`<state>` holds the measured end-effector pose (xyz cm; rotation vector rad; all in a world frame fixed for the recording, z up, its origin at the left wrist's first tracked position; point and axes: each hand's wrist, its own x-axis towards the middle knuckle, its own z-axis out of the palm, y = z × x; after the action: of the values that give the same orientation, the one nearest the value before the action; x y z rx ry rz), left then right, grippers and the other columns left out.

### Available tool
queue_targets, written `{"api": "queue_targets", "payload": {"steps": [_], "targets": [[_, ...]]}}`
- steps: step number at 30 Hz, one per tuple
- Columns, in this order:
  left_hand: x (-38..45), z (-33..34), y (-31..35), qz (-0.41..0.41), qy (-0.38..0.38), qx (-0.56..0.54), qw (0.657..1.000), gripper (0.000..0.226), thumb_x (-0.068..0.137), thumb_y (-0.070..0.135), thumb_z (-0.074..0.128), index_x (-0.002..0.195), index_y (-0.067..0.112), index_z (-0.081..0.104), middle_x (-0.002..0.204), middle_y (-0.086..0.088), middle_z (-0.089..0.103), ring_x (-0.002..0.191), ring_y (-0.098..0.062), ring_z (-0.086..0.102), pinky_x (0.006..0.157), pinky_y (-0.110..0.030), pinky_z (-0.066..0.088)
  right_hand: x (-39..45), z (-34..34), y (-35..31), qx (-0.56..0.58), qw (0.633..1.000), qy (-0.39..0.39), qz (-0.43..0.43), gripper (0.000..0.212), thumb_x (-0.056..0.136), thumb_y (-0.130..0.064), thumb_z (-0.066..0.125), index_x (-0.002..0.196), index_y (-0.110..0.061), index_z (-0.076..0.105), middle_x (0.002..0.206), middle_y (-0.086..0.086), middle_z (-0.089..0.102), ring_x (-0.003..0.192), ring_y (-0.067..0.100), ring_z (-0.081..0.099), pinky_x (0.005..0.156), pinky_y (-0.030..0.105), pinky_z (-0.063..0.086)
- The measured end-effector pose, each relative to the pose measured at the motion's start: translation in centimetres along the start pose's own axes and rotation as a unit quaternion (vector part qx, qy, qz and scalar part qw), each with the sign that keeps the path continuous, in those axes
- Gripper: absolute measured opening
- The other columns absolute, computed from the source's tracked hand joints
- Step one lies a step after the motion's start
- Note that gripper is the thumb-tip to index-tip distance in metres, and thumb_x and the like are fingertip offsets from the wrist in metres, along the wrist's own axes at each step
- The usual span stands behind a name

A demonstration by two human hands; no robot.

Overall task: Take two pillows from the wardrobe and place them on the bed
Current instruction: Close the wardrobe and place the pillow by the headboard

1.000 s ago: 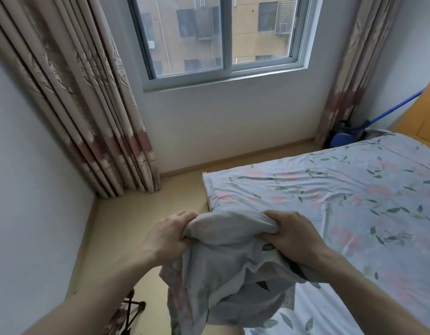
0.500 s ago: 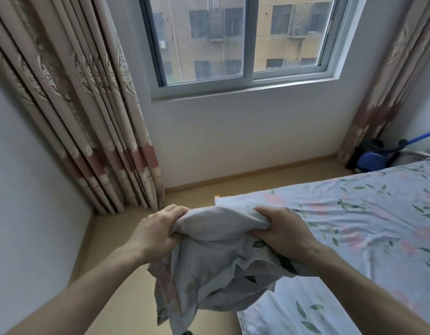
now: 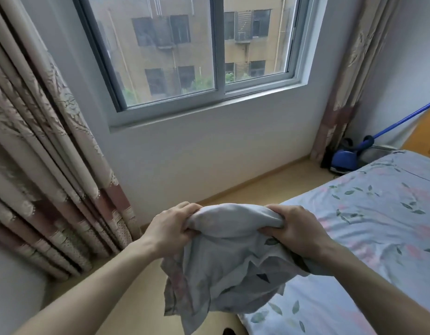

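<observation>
I hold a pale grey pillow point(image 3: 231, 269) with a faint leaf and flower print in front of me, bunched at its top edge. My left hand point(image 3: 171, 229) grips the top left corner and my right hand point(image 3: 297, 232) grips the top right. The pillow hangs over the floor at the bed's near left corner. The bed point(image 3: 368, 238), covered in a light blue sheet with pink flowers and green leaves, fills the lower right. No wardrobe or second pillow is in view.
A window point(image 3: 197, 52) is set in the wall ahead, with patterned curtains on the left point(image 3: 40, 165) and on the right point(image 3: 349, 81). A blue mop point(image 3: 346, 158) leans in the far right corner. A strip of tan floor point(image 3: 269, 184) runs between wall and bed.
The view has lifted and swung, so more window shows and the bed sits lower right. Both hands keep the same grip on the pillow, which is held slightly higher.
</observation>
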<state>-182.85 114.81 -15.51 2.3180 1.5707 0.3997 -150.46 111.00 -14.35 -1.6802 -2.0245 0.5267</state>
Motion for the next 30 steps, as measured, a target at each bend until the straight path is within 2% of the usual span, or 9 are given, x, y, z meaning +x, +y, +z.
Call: {"api": "queue_targets", "payload": {"steps": [4,6,8,11,15,22,25,28,30], "targets": [[7.2,-0.8,-4.6,0.010,-0.008,-0.001,1.000,0.048,0.079,0.037,0.066,0.124,0.049,0.053,0.118,0.027,0.059,0.106,-0.011,0.065,0.086,-0.039,0.054,7.4,1.4,0.5,0.012,1.000,0.005,0.010,0.028,0.083,-0.049,0.074,0.109,-0.052,0.066,0.085,-0.031,0.071,0.080,-0.001,0.065,0.071,0.025,0.052],[11.0,-1.2,-6.9,0.010,-0.017,0.001,1.000,0.048,0.079,0.037,0.066,0.124,0.050,0.053,0.118,0.029,0.059,0.105,-0.010,0.064,0.086,-0.038,0.054,11.6,2.4,0.9,0.017,1.000,0.008,0.015,0.020,0.082,-0.049,0.075,0.098,-0.056,0.064,0.083,-0.033,0.069,0.077,-0.004,0.063,0.069,0.022,0.049],[14.7,-1.6,-9.2,0.010,-0.025,0.002,1.000,0.047,0.079,0.037,0.065,0.123,0.050,0.053,0.118,0.029,0.059,0.105,-0.009,0.064,0.086,-0.036,0.053,15.9,3.4,1.5,0.026,0.999,0.010,0.020,0.022,0.081,-0.049,0.076,0.090,-0.062,0.061,0.079,-0.035,0.067,0.073,-0.008,0.059,0.067,0.019,0.046],[20.3,-2.7,-12.5,0.008,-0.047,0.016,0.999,0.047,0.078,0.038,0.065,0.123,0.049,0.053,0.117,0.029,0.059,0.106,-0.010,0.064,0.086,-0.036,0.052,22.3,4.7,2.0,0.037,0.998,-0.010,0.040,0.022,0.081,-0.049,0.077,0.093,-0.062,0.063,0.078,-0.035,0.067,0.073,-0.004,0.059,0.067,0.021,0.046],[28.7,-4.7,-16.2,0.011,-0.053,0.024,0.998,0.048,0.078,0.039,0.067,0.123,0.048,0.053,0.118,0.027,0.060,0.106,-0.010,0.065,0.086,-0.037,0.053,30.5,5.3,2.3,0.044,0.998,-0.004,0.053,0.034,0.080,-0.050,0.075,0.112,-0.056,0.065,0.091,-0.030,0.074,0.085,0.004,0.068,0.074,0.030,0.055],[40.9,-6.5,-19.4,0.051,-0.047,0.030,0.997,0.047,0.081,0.038,0.068,0.123,0.052,0.052,0.118,0.029,0.059,0.105,-0.007,0.063,0.084,-0.036,0.054,41.0,4.2,4.2,0.031,0.996,0.019,0.085,0.036,0.077,-0.058,0.070,0.113,-0.055,0.065,0.093,-0.025,0.075,0.090,0.011,0.070,0.078,0.036,0.057],[46.5,-6.6,-20.7,0.078,-0.060,0.034,0.995,0.048,0.079,0.037,0.066,0.124,0.050,0.054,0.119,0.029,0.059,0.106,-0.008,0.063,0.086,-0.037,0.054,44.7,3.8,5.2,0.021,0.992,0.027,0.118,0.022,0.076,-0.048,0.066,0.095,-0.059,0.063,0.082,-0.026,0.071,0.082,0.010,0.067,0.069,0.032,0.052],[53.3,-6.1,-22.1,0.115,-0.081,0.030,0.990,0.050,0.076,0.038,0.062,0.124,0.049,0.054,0.119,0.028,0.059,0.106,-0.009,0.064,0.085,-0.037,0.054,48.6,3.7,6.1,0.018,0.987,0.047,0.154,0.034,0.072,-0.043,0.061,0.103,-0.056,0.064,0.078,-0.027,0.069,0.082,0.010,0.065,0.062,0.020,0.041],[57.8,-5.5,-23.0,0.141,-0.099,0.030,0.985,0.051,0.075,0.039,0.061,0.124,0.049,0.054,0.120,0.028,0.059,0.107,-0.010,0.064,0.086,-0.037,0.054,51.4,3.9,7.0,0.016,0.982,0.067,0.178,0.038,0.071,-0.042,0.060,0.106,-0.055,0.064,0.077,-0.027,0.068,0.082,0.009,0.064,0.061,0.018,0.038]]}}
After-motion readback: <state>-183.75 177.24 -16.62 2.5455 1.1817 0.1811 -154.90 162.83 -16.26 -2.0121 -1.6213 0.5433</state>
